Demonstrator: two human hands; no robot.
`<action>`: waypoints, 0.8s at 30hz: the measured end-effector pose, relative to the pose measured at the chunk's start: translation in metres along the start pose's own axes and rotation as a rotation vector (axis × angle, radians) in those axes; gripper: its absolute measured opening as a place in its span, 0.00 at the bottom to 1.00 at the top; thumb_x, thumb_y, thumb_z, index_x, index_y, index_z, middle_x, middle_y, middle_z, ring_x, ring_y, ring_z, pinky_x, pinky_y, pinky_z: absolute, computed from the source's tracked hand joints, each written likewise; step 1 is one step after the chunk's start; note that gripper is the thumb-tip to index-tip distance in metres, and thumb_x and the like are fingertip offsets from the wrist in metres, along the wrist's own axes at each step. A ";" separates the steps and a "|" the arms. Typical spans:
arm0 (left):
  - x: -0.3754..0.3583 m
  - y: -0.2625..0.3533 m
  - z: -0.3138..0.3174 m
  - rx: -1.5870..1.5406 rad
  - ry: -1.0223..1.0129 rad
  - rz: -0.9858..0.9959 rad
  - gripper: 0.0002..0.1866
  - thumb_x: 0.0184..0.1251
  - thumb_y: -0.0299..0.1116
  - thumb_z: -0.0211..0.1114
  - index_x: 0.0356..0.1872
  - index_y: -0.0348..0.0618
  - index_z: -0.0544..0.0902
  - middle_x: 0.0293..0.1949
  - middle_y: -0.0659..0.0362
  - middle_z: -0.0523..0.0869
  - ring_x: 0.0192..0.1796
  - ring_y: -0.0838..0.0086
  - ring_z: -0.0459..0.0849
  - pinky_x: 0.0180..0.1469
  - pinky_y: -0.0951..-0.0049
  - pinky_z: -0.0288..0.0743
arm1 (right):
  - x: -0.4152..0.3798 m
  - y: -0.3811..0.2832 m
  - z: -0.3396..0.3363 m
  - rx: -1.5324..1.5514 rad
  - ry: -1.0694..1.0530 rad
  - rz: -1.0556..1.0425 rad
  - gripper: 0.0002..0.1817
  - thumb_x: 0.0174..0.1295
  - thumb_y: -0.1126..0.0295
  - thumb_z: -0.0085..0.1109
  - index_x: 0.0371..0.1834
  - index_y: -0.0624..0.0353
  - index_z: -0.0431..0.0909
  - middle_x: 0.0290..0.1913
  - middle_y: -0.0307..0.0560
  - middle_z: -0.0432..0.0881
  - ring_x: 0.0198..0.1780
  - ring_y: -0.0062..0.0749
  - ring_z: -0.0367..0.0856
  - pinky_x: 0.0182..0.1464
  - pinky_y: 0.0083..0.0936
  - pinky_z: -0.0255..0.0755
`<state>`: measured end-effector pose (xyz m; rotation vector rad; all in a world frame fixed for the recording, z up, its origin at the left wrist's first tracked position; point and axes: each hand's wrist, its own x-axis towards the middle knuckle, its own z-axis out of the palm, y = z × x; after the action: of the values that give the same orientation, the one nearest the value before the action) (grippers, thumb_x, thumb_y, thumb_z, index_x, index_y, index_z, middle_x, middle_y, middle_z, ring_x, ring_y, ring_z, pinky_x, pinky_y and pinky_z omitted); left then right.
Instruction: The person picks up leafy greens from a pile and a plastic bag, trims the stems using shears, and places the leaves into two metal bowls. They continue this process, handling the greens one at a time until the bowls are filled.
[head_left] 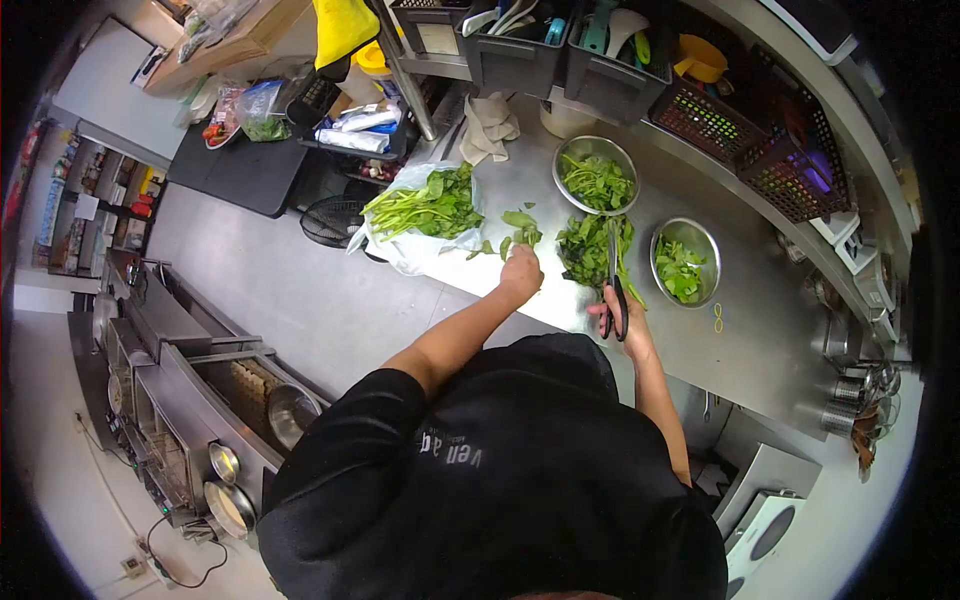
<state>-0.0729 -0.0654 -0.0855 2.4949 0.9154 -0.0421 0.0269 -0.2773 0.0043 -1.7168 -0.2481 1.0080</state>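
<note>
My right hand [636,335] holds a pair of scissors [618,300] by the black handles, blades pointing away from me over a pile of leafy greens [588,248] on the steel counter. Further left, my left hand [522,275] is closed at the stem end of a sprig of leafy greens [524,235], with a few loose leaves beside it. A large bunch of long-stemmed greens [430,205] lies on a white plastic bag [405,258] left of that hand. Beyond the pile stands a steel bowl [632,160] of greens, and a second steel bowl [714,262] with cut leaves sits to the right.
A yellow rubber band [718,318] lies on the counter [760,350] at right. A crumpled cloth [490,128] is at the back. Dark utensil bins [515,65] and a brown basket [705,118] line the rear. A fan [335,220] stands beyond the counter's left end.
</note>
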 end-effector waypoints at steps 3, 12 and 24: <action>0.001 -0.014 0.000 -0.031 -0.016 -0.005 0.21 0.56 0.29 0.61 0.47 0.25 0.69 0.45 0.36 0.77 0.45 0.47 0.83 0.49 0.59 0.79 | 0.002 0.006 -0.004 0.023 -0.036 -0.011 0.25 0.65 0.47 0.57 0.44 0.62 0.74 0.30 0.49 0.83 0.21 0.20 0.72 0.23 0.20 0.72; -0.006 -0.062 -0.132 -0.343 0.217 0.247 0.18 0.58 0.23 0.63 0.51 0.36 0.78 0.48 0.45 0.81 0.52 0.54 0.80 0.56 0.64 0.73 | 0.001 -0.006 -0.001 0.047 0.010 0.042 0.28 0.63 0.45 0.58 0.47 0.62 0.73 0.32 0.49 0.84 0.23 0.19 0.73 0.23 0.19 0.72; 0.033 -0.217 -0.208 -0.071 0.229 0.231 0.16 0.54 0.19 0.60 0.46 0.38 0.83 0.44 0.46 0.83 0.50 0.53 0.81 0.53 0.62 0.73 | 0.007 -0.012 0.028 -0.025 -0.044 0.022 0.27 0.64 0.44 0.57 0.44 0.61 0.74 0.30 0.48 0.84 0.20 0.19 0.73 0.21 0.19 0.69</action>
<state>-0.2091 0.1909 -0.0003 2.5568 0.6946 0.3518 0.0144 -0.2490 0.0097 -1.7242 -0.2717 1.0640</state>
